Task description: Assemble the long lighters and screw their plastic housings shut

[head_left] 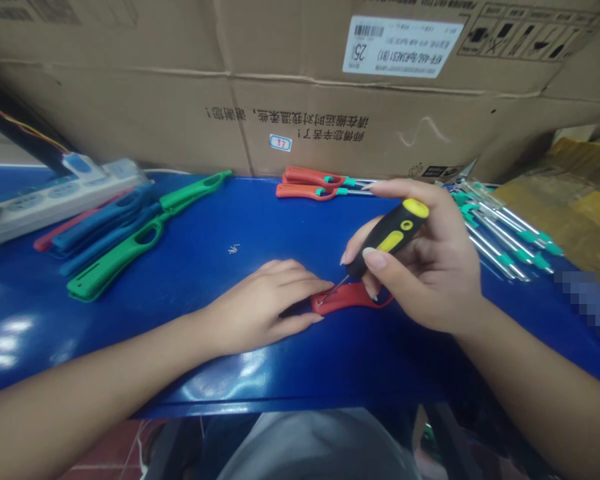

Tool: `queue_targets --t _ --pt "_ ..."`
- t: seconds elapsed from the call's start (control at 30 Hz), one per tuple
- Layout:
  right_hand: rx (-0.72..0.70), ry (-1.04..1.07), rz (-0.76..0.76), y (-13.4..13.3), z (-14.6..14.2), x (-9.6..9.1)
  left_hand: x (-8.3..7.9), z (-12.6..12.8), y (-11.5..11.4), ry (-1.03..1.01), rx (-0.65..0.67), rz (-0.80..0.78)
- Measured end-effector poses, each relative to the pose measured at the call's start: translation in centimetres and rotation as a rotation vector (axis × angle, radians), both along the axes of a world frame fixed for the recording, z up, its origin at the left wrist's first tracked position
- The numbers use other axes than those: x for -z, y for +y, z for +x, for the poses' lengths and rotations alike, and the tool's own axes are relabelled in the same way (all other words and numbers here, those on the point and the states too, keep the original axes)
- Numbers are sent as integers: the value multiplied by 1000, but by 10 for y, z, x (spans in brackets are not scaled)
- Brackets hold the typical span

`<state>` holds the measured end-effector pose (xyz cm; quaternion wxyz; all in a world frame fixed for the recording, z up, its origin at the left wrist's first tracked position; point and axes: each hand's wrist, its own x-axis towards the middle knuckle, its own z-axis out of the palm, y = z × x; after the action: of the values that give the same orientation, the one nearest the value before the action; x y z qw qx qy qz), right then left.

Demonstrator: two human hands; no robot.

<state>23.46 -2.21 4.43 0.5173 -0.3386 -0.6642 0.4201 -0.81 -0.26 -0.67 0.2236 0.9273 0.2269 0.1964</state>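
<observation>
My right hand [420,260] is closed around a black and yellow screwdriver [393,233], its thin metal tip angled down onto the left end of a red plastic handle piece [347,298] that lies on the blue table [190,347]. My left hand [267,303] rests flat on the table with its fingers pressed together against the left end of the red piece, holding it in place. Most of the red piece is hidden under my right hand.
Green [145,237] and blue plastic handles [107,223] lie at the left, beside a white power strip [55,193]. Two orange handled tools [313,185] sit at the back. Several metal rods with teal tips [505,233] lie at the right. A large cardboard box [300,87] walls the back.
</observation>
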Motion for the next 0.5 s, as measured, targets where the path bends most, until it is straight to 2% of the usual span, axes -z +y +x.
queue_targets --t 0.3,0.5 --pt "11 -93 79 1 4 2 1 0 1 5 7 14" --pt "-34 -116 187 3 2 3 1 1 1 17 8 11"
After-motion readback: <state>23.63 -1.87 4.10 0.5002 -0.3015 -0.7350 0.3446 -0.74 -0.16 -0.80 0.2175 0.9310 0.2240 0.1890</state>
